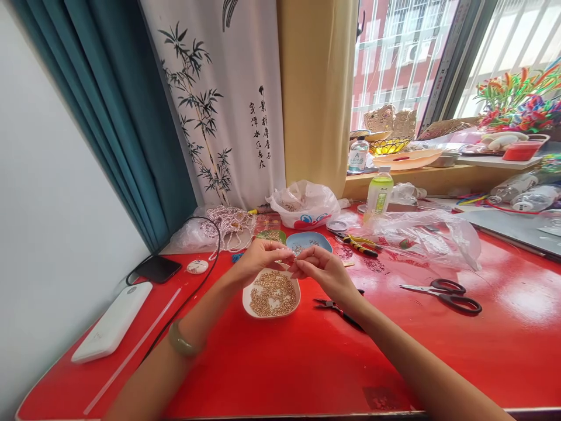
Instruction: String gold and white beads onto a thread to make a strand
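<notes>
My left hand (262, 257) and my right hand (322, 269) meet fingertip to fingertip just above a white dish (249, 309) filled with small gold beads (273, 294). Both hands are pinched closed on something too small to make out. A green bangle (182, 345) sits on my left wrist. Small pliers (335, 306) lie on the red table (307, 362) under my right wrist.
Black scissors (451, 294) lie to the right, yellow-handled pliers (359, 244) and a crumpled clear bag (421, 234) beyond. A blue dish (309, 240), pearl strands (230, 225), a white bag (304, 204) and a bottle (379, 190) stand behind. A phone (156, 269) and white power bank (114, 320) lie left.
</notes>
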A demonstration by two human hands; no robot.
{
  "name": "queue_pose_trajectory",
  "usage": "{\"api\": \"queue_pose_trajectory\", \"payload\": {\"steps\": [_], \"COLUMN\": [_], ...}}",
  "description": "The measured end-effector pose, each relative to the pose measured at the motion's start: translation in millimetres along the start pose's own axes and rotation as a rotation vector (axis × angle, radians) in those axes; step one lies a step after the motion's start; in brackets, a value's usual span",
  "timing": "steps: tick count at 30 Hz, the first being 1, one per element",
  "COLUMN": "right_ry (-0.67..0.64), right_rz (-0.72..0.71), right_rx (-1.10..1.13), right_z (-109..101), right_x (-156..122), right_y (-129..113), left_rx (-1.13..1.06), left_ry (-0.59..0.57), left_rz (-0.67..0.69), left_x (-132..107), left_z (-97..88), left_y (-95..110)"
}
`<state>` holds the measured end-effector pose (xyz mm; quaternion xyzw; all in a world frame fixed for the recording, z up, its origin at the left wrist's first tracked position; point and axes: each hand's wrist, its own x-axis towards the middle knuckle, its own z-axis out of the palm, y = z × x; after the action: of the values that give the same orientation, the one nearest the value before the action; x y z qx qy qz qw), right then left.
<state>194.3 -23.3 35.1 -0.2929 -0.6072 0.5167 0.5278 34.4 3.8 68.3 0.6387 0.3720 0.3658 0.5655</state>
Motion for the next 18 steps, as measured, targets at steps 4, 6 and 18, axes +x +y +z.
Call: {"api": "queue_pose_trajectory", "payload": {"steps": [4,6,18], "right_ry": [-0.006,-0.011,-0.025], "right_rz": [0.009,0.013,0.051], "right_rx": [0.012,0.014,0.053], "right_z": [0.1,-0.1,-1.2], "right_x": [0.2,0.3,-0.2], "right_y": [-0.2,-0.1,2.4], "left_rx": [0.002,-0.005,0.006], "left_ry": [-0.006,-0.020,-0.057], "left_rz": [0.000,-0.003,-0.012], "left_x": [0.1,0.0,0.1], "left_z": [-0.1,-0.2,-1.6], "left_y": [0.6,0.6,-1.5]}}
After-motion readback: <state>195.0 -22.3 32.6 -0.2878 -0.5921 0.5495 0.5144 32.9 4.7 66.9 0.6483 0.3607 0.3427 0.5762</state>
